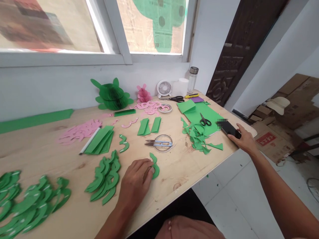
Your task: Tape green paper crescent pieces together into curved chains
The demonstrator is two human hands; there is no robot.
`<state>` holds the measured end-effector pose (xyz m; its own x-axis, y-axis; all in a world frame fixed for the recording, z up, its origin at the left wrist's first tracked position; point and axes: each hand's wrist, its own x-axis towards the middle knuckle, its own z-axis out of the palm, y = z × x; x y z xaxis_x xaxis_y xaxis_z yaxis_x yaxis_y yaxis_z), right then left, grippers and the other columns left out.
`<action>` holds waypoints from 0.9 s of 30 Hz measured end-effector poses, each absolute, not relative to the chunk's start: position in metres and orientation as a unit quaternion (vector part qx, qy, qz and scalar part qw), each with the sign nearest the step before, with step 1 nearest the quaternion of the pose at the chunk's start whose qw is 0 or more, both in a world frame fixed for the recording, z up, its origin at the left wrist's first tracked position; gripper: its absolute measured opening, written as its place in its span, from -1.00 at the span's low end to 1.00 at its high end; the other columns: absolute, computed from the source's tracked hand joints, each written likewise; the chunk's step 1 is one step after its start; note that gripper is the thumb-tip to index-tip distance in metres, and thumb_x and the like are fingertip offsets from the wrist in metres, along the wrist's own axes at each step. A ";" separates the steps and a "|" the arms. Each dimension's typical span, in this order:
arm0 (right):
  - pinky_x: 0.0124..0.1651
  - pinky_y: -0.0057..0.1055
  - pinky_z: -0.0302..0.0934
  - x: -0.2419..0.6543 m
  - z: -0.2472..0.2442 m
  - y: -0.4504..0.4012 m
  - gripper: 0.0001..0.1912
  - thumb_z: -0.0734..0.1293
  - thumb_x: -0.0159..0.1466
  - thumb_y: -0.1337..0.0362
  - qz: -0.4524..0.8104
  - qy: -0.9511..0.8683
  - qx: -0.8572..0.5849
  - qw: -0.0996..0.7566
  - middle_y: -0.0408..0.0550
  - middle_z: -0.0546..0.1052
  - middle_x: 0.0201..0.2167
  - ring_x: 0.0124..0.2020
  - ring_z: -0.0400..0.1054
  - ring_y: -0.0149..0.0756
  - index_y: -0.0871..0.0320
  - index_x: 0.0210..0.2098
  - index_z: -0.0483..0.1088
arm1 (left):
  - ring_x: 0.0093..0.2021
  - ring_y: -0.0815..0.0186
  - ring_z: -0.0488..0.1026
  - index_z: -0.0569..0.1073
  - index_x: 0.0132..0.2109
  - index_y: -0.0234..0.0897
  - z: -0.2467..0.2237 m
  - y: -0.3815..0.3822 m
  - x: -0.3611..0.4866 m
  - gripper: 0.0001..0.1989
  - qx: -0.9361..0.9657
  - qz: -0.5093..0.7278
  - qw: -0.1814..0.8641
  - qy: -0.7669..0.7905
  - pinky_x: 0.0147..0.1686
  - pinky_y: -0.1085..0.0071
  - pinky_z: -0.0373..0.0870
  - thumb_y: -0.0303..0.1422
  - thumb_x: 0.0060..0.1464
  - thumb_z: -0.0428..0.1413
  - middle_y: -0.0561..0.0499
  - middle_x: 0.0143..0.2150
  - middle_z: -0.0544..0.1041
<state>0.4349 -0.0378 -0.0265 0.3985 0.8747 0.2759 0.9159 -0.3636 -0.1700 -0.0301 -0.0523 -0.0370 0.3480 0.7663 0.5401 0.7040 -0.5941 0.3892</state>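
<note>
A curved green paper cutout lies just in front of the steel snips, pinched narrowly between the fingers of the left hand, while the right hand, right of the snips, closes on a black smartphone.

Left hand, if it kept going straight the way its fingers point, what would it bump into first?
The curved green paper cut-out at the fingertips of the left hand. The fingers seem to be touching it already, though depth is hard to judge from this view.
</note>
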 end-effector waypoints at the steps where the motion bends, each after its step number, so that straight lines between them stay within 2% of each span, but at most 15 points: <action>1: -0.15 -0.10 0.21 0.434 -0.026 -0.033 -0.15 0.22 0.09 -0.14 -0.068 -0.547 -0.824 0.127 0.19 0.44 -0.05 -0.06 0.32 0.11 0.16 0.26 0.04 | -0.19 0.23 0.47 0.46 -0.26 -0.21 -0.037 -0.052 -0.030 -0.87 0.820 0.352 0.044 0.449 -0.19 0.27 0.42 -0.39 0.11 0.00 -0.03 -0.24 0.54; 6: -0.16 -0.11 0.19 0.436 -0.024 -0.013 -0.08 0.26 0.04 -0.17 -0.050 -0.529 -0.845 0.062 0.25 0.42 -0.07 -0.05 0.30 0.17 0.16 0.27 0.01 | -0.18 0.22 0.46 0.45 -0.25 -0.21 -0.039 -0.051 -0.032 -0.87 0.818 0.350 0.043 0.456 -0.18 0.26 0.42 -0.38 0.10 0.01 -0.03 -0.24 0.54; 18: -0.17 -0.11 0.21 0.438 -0.023 -0.008 -0.09 0.30 0.00 -0.17 -0.016 -0.516 -0.851 0.098 0.22 0.44 -0.10 -0.08 0.33 0.13 0.14 0.24 0.08 | -0.16 0.23 0.45 0.44 -0.21 -0.24 -0.041 -0.051 -0.033 -0.87 0.818 0.351 0.047 0.454 -0.15 0.27 0.40 -0.39 0.13 0.00 -0.05 -0.23 0.53; 23: -0.13 -0.09 0.20 0.439 -0.026 -0.022 -0.07 0.28 0.03 -0.18 -0.024 -0.522 -0.837 0.162 0.22 0.43 -0.01 -0.02 0.31 0.13 0.16 0.26 0.03 | -0.16 0.22 0.46 0.45 -0.22 -0.24 -0.043 -0.051 -0.034 -0.85 0.818 0.343 0.044 0.459 -0.16 0.26 0.41 -0.38 0.13 0.00 -0.05 -0.22 0.54; 27: -0.07 -0.07 0.17 0.439 -0.029 -0.043 -0.26 0.22 0.15 -0.07 -0.089 -0.545 -0.803 0.226 0.09 0.48 -0.03 -0.02 0.30 0.09 0.13 0.23 0.10 | -0.17 0.22 0.46 0.46 -0.23 -0.25 -0.044 -0.051 -0.034 -0.85 0.818 0.342 0.037 0.460 -0.17 0.27 0.41 -0.38 0.12 -0.01 -0.05 -0.22 0.54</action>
